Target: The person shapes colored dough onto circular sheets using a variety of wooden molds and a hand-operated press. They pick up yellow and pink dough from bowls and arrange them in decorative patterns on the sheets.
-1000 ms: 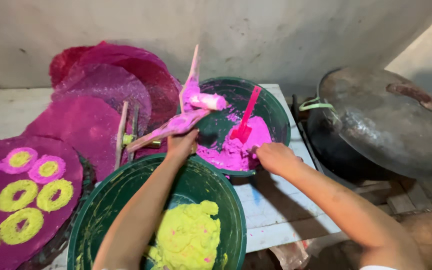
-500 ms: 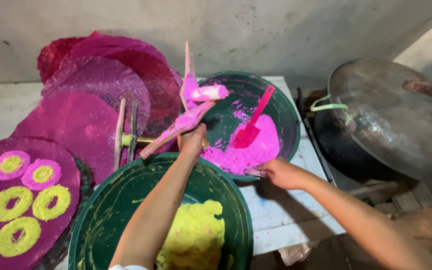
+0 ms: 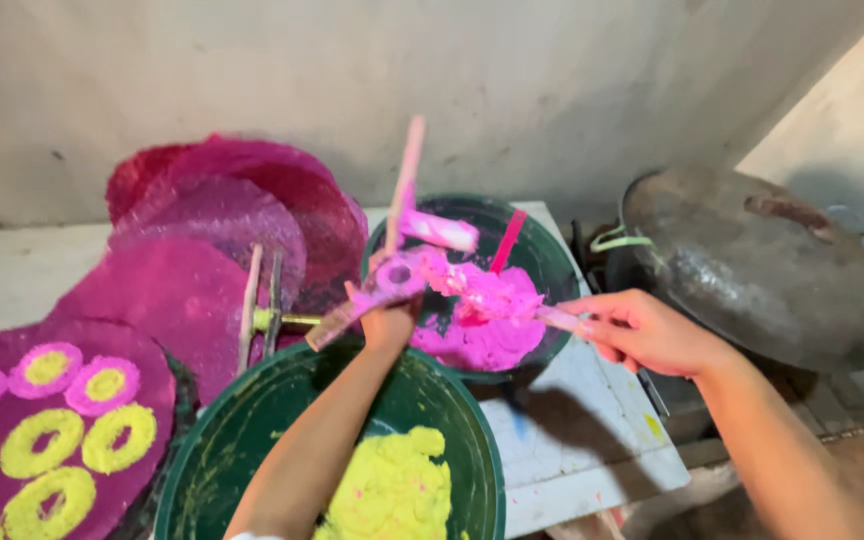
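Note:
My left hand (image 3: 389,322) grips a pink-smeared hand press (image 3: 397,275) with a long lever pointing up, held over the near rim of a green bowl of pink dough (image 3: 544,255). My right hand (image 3: 642,332) pinches a flat scraper (image 3: 552,318) that carries a lump of pink dough (image 3: 482,292) toward the press's barrel. A pink spatula (image 3: 508,242) stands in that bowl. In front of it sits a green bowl of yellow dough (image 3: 252,425), with my left forearm crossing over it.
Round pink trays (image 3: 202,260) are stacked at the left; the nearest tray (image 3: 142,370) holds several yellow and pink dough rings. A large dark metal pan (image 3: 752,270) stands at the right. The bowls rest on a white tabletop (image 3: 592,420) against a wall.
My right hand has left the pink bowl's rim and lifted a scraper loaded with pink dough up to the press. The left hand keeps its grip on the press.

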